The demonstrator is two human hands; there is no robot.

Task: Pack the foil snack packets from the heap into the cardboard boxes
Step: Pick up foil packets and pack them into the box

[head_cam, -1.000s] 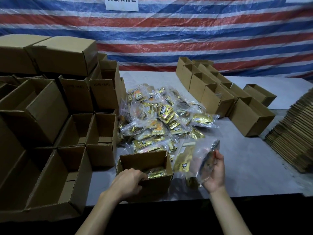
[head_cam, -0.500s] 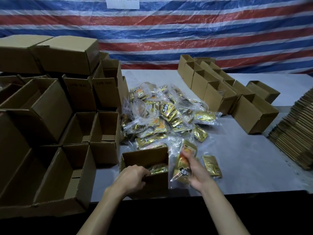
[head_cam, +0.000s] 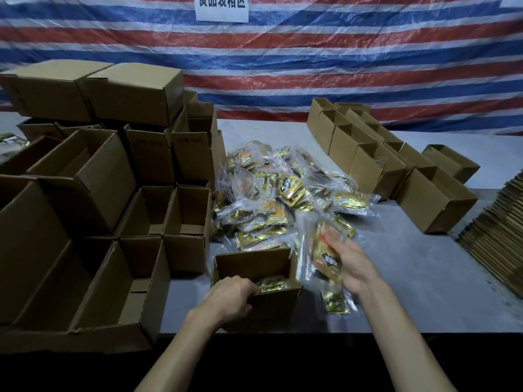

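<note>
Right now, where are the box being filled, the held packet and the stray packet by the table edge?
box being filled [head_cam: 254, 264]: head view, inner back wall.
held packet [head_cam: 325, 256]: head view, its printed front.
stray packet [head_cam: 335, 302]: head view, its gold middle.

You are holding one packet [head_cam: 325, 256] and one open box [head_cam: 254, 264] just on your side of the heap [head_cam: 283, 199], and one loose packet [head_cam: 335, 302] is lying there too. Two closed boxes [head_cam: 135, 91] are sitting left of the heap, and one flat-carton stack [head_cam: 498, 236] right of it.

Smeared by motion at 4 o'clock: packet [head_cam: 325, 254] in right hand [head_cam: 353, 267]. Hidden behind box [head_cam: 254, 264] rim: fingertips of left hand [head_cam: 230, 295]. Cropped at 12 o'clock: sign [head_cam: 221, 8].
</note>
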